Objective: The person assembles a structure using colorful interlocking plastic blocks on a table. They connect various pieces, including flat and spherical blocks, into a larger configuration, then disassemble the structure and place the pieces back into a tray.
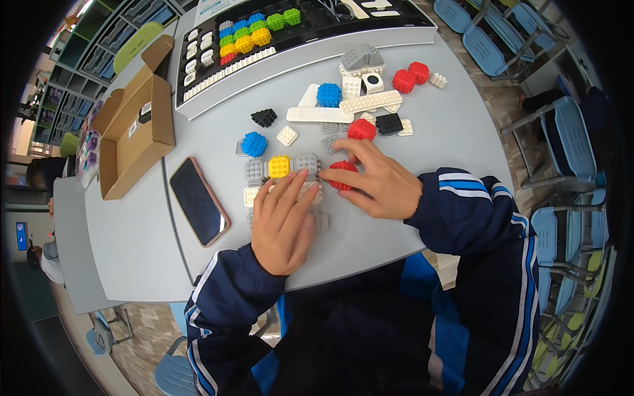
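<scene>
My left hand [282, 228] lies with fingers stretched over a flat assembly of building blocks, partly hiding it. Along the assembly's far row a yellow block [279, 166] sits between two grey studded blocks, one of them the left grey block [254, 170]. My right hand [380, 181] curls its thumb and fingers around a red round studded block [342, 175], right beside the assembly. Just beyond these fingers lies another red block [361, 130]. A blue round block [253, 144] and a small white block [287, 136] lie past the assembly.
A black block tray [317, 36] with a pale rim spans the table's far side. Loose parts include a blue block [329, 95] and a white studded beam [371, 101]. A phone [199, 201] and an open cardboard box [137, 129] are at left; blue chairs [569, 135] stand at right.
</scene>
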A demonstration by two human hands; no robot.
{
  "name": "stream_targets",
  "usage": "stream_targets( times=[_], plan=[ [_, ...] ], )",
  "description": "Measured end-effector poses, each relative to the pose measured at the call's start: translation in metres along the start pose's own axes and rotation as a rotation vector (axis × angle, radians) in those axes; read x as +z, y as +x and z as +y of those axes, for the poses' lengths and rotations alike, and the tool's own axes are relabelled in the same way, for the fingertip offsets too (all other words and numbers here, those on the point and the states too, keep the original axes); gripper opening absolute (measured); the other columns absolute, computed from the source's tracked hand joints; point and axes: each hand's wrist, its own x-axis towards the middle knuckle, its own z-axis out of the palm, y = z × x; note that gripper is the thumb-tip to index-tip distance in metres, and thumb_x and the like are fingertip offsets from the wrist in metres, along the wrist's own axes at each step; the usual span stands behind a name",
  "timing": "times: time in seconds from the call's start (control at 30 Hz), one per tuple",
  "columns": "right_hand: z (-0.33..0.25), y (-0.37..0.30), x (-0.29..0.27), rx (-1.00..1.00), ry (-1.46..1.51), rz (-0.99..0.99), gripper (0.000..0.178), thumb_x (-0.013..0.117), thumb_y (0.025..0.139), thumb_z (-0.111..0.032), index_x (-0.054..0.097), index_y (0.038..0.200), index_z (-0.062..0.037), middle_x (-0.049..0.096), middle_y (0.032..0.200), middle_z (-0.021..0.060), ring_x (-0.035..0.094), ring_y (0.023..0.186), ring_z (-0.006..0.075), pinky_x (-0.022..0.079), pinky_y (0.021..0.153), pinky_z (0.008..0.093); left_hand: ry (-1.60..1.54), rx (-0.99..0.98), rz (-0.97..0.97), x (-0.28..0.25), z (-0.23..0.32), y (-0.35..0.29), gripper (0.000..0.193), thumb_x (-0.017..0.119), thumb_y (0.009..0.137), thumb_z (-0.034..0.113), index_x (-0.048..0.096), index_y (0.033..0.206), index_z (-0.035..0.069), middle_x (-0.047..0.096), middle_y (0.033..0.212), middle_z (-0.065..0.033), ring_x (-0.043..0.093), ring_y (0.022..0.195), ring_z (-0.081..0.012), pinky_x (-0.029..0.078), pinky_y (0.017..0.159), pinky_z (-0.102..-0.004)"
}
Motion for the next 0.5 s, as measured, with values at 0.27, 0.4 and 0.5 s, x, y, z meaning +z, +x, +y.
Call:
stream_targets(
  times=[0.27,0.4,0.5],
  plan=[
    [-0.021,0.003,-0.006,-0.117,-0.101,0.044,0.062,0.08,0.073,-0.011,0.061,0.131,-0.0112,0.05,0.131,0.0193,0.05,0.109,0.0329,0.042,0.09,0.0418,0.055,-0.011,0.097,0.013,0.0,-0.002,0.043,0.059,0.076,-0.007,0.063,0.119,0.0,0.061,0.132,-0.0187,0.055,0.125,-0.0384,0.033,0.11,-0.0543],
    [-0.023,-0.004,0.003,-0.159,-0.056,0.009,0.061,0.085,0.069,-0.017,0.062,0.124,-0.0047,0.054,0.121,0.0144,0.05,0.104,0.0296,0.041,0.084,0.0383,0.082,0.005,0.077,0.014,0.001,-0.002,0.039,0.059,0.077,-0.006,0.064,0.114,0.001,0.06,0.133,-0.0183,0.055,0.124,-0.0378,0.034,0.109,-0.0553],
    [-0.023,-0.002,0.001,-0.152,-0.048,0.001,0.058,0.085,0.067,-0.017,0.062,0.118,-0.0033,0.054,0.117,0.0132,0.051,0.1,0.0286,0.041,0.083,0.0381,0.078,-0.017,0.079,0.013,0.003,-0.002,0.037,0.06,0.077,-0.005,0.064,0.113,0.001,0.058,0.134,-0.0204,0.055,0.125,-0.0376,0.033,0.109,-0.0553]
  ],
)
